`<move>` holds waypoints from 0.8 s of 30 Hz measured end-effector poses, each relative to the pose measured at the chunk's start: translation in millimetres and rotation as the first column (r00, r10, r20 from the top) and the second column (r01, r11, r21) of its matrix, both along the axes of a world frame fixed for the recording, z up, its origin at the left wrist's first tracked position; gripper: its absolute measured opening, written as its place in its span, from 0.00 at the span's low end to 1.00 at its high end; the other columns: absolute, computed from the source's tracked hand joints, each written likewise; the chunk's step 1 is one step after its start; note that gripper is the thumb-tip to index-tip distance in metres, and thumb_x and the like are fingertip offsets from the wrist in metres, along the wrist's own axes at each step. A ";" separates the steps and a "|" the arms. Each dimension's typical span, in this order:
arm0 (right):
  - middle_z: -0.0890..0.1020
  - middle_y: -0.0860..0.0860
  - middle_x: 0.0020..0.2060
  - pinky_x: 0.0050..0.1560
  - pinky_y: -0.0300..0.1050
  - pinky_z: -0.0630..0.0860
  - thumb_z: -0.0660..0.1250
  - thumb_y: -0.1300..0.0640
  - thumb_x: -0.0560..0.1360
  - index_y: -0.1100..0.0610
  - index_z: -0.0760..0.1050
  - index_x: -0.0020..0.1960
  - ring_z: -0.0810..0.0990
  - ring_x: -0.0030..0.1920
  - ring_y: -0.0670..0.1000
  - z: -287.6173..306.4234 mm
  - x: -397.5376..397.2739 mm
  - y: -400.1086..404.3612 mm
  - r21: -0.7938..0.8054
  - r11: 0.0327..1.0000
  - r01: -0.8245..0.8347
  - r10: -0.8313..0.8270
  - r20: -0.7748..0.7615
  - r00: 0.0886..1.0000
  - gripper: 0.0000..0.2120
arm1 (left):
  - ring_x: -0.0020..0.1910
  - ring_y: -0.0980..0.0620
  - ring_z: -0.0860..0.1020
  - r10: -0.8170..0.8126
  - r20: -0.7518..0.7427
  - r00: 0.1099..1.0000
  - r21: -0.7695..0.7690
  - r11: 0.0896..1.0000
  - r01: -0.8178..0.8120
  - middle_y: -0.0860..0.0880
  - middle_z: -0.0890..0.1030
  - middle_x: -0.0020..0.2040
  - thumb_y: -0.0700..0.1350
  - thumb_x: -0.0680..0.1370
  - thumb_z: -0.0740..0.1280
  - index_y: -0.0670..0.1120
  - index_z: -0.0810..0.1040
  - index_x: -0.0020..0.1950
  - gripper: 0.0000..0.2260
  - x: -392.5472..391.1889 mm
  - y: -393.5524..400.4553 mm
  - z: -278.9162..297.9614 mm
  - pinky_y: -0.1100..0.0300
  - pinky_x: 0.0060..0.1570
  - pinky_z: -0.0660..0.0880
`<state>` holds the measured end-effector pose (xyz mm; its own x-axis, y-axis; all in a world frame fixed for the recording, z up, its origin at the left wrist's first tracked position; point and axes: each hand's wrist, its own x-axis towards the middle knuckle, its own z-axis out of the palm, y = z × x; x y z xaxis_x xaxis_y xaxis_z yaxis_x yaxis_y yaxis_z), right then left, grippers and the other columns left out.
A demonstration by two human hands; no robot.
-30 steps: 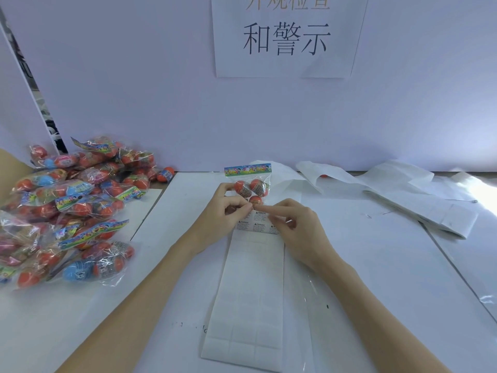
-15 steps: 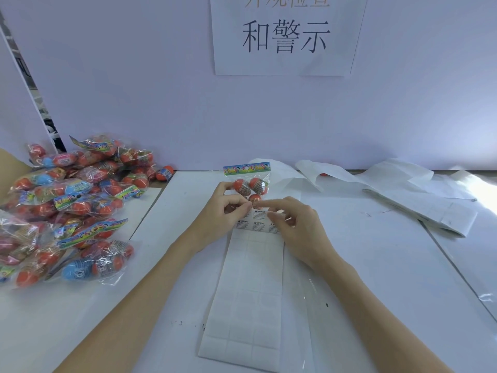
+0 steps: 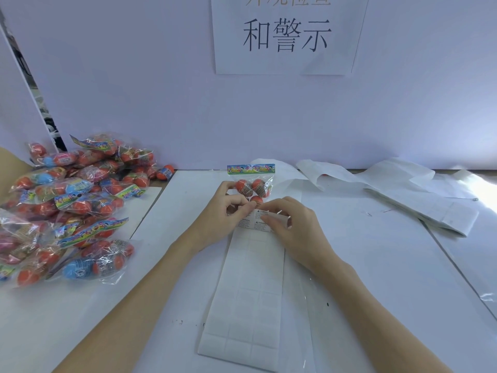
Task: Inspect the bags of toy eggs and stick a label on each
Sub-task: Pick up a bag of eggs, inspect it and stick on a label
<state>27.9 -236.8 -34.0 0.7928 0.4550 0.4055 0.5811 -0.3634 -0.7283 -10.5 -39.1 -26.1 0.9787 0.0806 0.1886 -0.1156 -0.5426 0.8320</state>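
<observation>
Crinkly clear bag [image 3: 252, 185] of glossy eggs in left grip [image 3: 224, 211]; right grip [image 3: 289, 224] pinching papery label [image 3: 259, 215].

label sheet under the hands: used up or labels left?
Mostly used: the label sheet shows blank peeled cells along nearly its whole length; printed warning labels remain only at its far end, under the fingers.

It was a factory inspection station: a printed Chinese sign [image 3: 289, 35] hung on the partition above a white surface [image 3: 390, 265] piled with bagged toy eggs [image 3: 72, 205] and label sheets [image 3: 247, 292].

Bag pile [image 3: 67, 211] lies left of label sheet [image 3: 247, 292]; one bag [image 3: 252, 184] behind it.
</observation>
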 end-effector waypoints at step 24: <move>0.80 0.49 0.42 0.42 0.41 0.74 0.74 0.60 0.79 0.46 0.88 0.55 0.77 0.41 0.49 5.7 -4.9 -1.6 0.086 0.995 -0.043 0.046 -0.035 0.998 0.11 | 0.39 0.66 0.76 0.009 -0.011 1.000 0.000 1.000 -0.009 0.50 0.71 0.66 0.44 0.84 0.68 0.49 0.83 0.42 0.11 0.0 0.5 2.4 0.75 0.46 0.68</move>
